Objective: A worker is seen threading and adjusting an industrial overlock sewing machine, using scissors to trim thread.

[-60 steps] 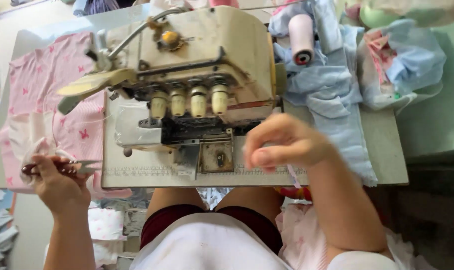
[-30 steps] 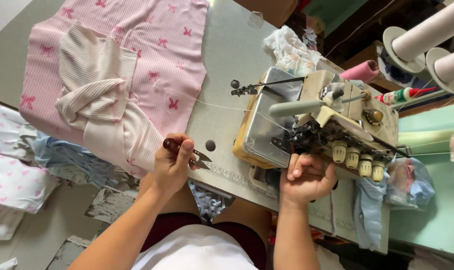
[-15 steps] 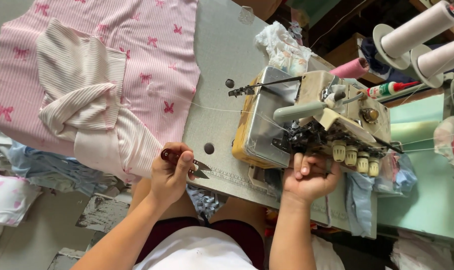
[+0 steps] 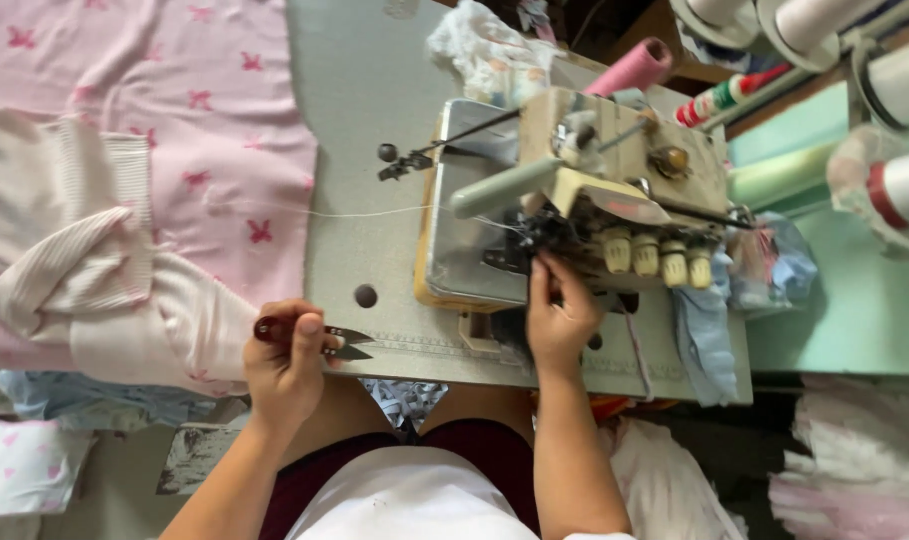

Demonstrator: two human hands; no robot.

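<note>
Since half a second ago my right hand [image 4: 559, 320] has slid up under the overlock machine [image 4: 584, 190]. At the desk's [image 4: 359, 130] near edge, left hand [image 4: 286, 355] pinches thread snips [image 4: 319, 340], kept ready beside pink fabric [image 4: 124, 200]; right grip seems spread, probably threading.

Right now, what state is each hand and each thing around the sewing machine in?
Left hand: closed around the thread snips, blades pointing toward the machine.
Right hand: fingers reaching into the sewing machine near its needle area.
Pink fabric: spread flat on the table.
Ribbed piece: folded, lying on the fabric.
Pink thread cone: lying on its side.
</note>
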